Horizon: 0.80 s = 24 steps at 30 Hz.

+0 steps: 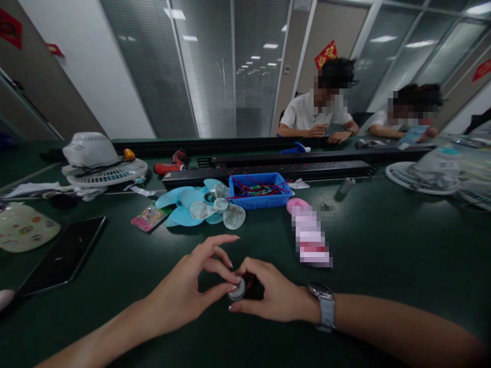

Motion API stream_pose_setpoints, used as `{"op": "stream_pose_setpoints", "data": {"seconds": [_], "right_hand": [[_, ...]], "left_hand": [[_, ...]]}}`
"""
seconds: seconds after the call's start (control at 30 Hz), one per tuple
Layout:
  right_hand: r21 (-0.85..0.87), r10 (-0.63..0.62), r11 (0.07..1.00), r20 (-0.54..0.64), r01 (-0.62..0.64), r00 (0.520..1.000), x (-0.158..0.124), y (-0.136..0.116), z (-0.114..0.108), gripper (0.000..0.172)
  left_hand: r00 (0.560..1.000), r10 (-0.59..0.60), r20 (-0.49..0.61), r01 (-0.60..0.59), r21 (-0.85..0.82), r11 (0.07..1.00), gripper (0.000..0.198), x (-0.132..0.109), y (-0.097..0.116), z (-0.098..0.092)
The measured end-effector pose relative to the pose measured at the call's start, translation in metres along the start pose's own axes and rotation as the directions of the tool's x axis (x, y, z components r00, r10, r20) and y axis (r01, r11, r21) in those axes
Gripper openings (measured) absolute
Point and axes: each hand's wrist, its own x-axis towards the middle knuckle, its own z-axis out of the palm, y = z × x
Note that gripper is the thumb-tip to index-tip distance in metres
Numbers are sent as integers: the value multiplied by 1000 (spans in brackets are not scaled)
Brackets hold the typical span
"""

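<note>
Between my two hands, at the lower middle of the head view, is a small round piece (pixel 237 290) with a pale grey top and a dark rim; its exact kind is unclear. My left hand (pixel 187 286) pinches it at the top with thumb and a finger, while another finger points away to the right. Curled round its far and right side, my right hand (pixel 268 291) grips it with thumb and fingers, and wears a watch (pixel 326 306). The underside of the piece is hidden. Farther off lie blue and grey fan blades (pixel 199 204).
A blue bin (pixel 261 202) holds wired parts. Around it are a pink-and-white package (pixel 310 232), a silver cylinder (pixel 347 185), a colourful packet (pixel 148 217) and black rails (pixel 268 174). A tablet (pixel 63 258) and fan housing (pixel 92 153) lie left. Two people sit opposite.
</note>
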Motion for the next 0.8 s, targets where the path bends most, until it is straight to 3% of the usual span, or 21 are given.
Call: {"op": "stream_pose_setpoints", "data": {"seconds": [0.33, 0.57, 0.8], "right_hand": [[-22, -9, 1000, 31, 9, 999, 0, 0, -1, 39], [-51, -42, 998, 31, 44, 999, 0, 0, 0, 36], [-99, 13, 995, 34, -9, 999, 0, 2, 0, 39]], "left_hand": [[1000, 0, 23, 1, -34, 999, 72, -3, 1, 4], [1000, 1, 20, 1, -90, 996, 86, -3, 0, 6], [998, -69, 3, 69, -56, 996, 76, -3, -1, 6]]}}
